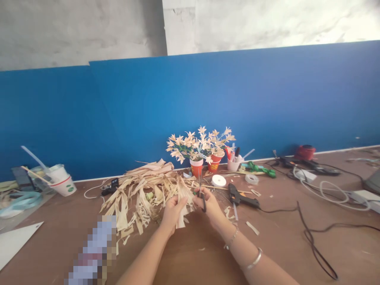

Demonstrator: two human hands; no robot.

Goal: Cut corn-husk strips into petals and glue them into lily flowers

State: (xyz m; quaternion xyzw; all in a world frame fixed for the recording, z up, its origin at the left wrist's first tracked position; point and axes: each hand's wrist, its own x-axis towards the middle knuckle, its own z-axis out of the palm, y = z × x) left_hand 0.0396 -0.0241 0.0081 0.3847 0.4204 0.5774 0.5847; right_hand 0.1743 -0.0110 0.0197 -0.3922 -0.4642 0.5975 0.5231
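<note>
Pinched in my left hand (173, 213) is a pale dried corn husk (184, 190), held upright with its lower end hanging below my fingers. My right hand (210, 208) grips a pair of scissors (200, 180) by its dark handles, blades pointing up and away, just right of the husk. To the left of my hands lies a loose heap of dried husks (142, 190), many of them cut and frayed. Behind, husk flowers (190, 144) on green and light-blue stems stand in red paper cups (196, 169).
A black glue gun (242, 196) lies right of my hands, its cord trailing right. Near it are a white spool (219, 181), a tape roll (251, 179) and green stems (261, 169). White cups (63, 184) stand left. Cables (323, 190) spread right; a blue panel (190, 103) backs the table.
</note>
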